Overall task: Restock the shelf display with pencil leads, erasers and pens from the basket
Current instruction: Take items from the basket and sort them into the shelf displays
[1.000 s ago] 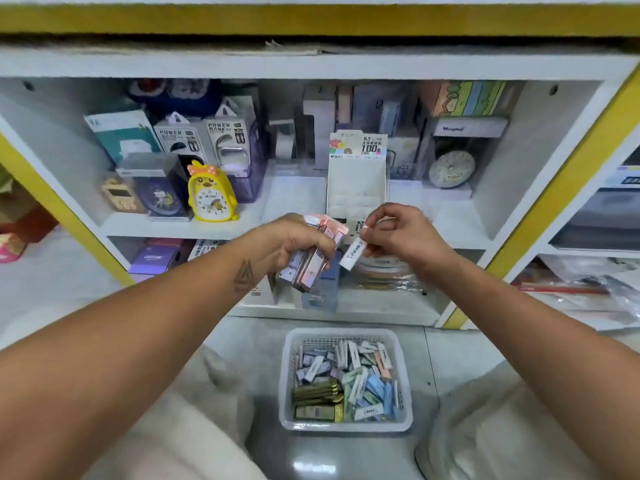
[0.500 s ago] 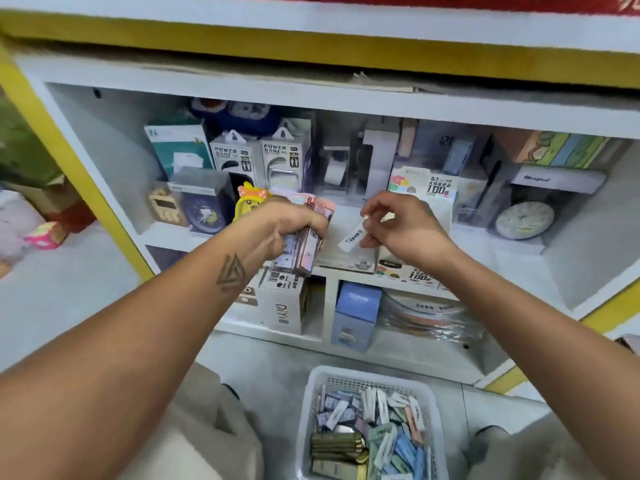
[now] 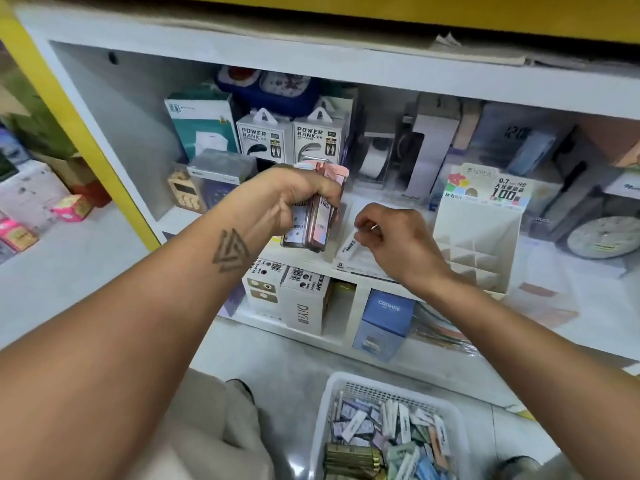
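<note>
The left hand (image 3: 298, 199) grasps a bundle of slim pink and clear plastic pencil-lead cases (image 3: 313, 216), fingers wrapped round their middle, holding them upright in front of the white shelf (image 3: 568, 289). The right hand (image 3: 391, 237) is just right of that bundle, its fingertips (image 3: 360, 230) pinching the top of a small white rectangular eraser (image 3: 350, 247) that tilts down into a low white cardboard tray (image 3: 360, 263) on the near edge of the shelf.

To the right of the tray stands a white cardboard display stand with stepped compartments and a "100" header card (image 3: 481, 237). Farther back on the shelf are two white "POWER BANK" boxes (image 3: 291, 140), a teal and white box (image 3: 202, 128) to their left, and a round grey clock (image 3: 602, 237) at the far right.

Below the shelf, a white "DIY" carton (image 3: 306, 306) and a blue "CRUMPE" box (image 3: 386, 320) sit in the lower compartments.

On the pale floor nearest the person, a white perforated plastic basket (image 3: 329, 403) holds many small sleeved erasers in white, blue and pink (image 3: 398, 431), with a stack of gold-coloured packs (image 3: 353, 457) in its near-left corner.
</note>
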